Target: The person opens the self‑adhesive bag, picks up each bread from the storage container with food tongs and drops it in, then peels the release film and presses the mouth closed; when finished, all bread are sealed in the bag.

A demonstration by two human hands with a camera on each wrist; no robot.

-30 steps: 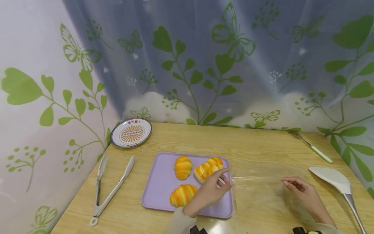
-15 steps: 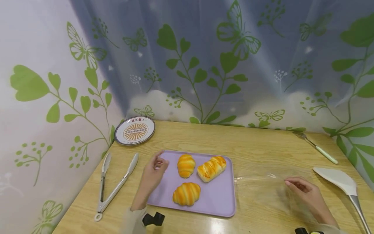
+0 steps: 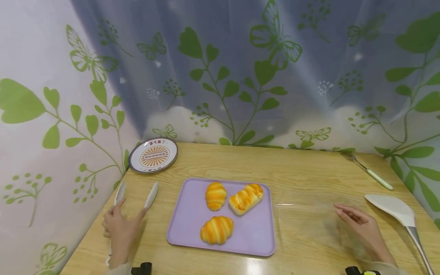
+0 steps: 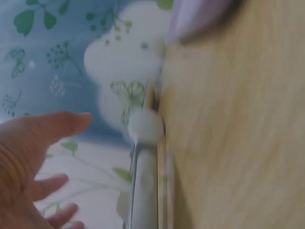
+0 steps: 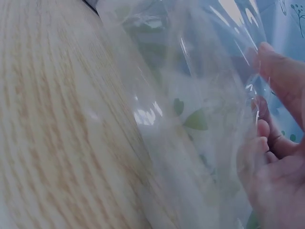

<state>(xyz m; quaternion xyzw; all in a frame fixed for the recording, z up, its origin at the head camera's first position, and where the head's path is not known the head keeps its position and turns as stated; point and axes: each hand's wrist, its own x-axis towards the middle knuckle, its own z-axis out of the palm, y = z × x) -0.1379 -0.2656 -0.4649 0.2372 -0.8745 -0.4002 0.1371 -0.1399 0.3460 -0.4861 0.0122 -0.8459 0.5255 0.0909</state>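
Note:
My left hand is over the metal tongs, thumb and fingers spread around the splayed arms. In the left wrist view, the fingers of that hand stand apart beside the tongs, without gripping them. On the right, my right hand pinches the edge of a clear plastic bag, which spreads over the table to the tray's right side. Between the hands lies a purple tray with two striped croissants and an oblong bread roll on it.
A patterned plate leans at the back left corner. At the far right lie a fork with a pale green handle and a white spatula with a metal handle. A printed curtain borders the table's back.
My left hand has moved left from over the tray, past its left edge, to the tongs. The right hand stays in place with the plastic bag.

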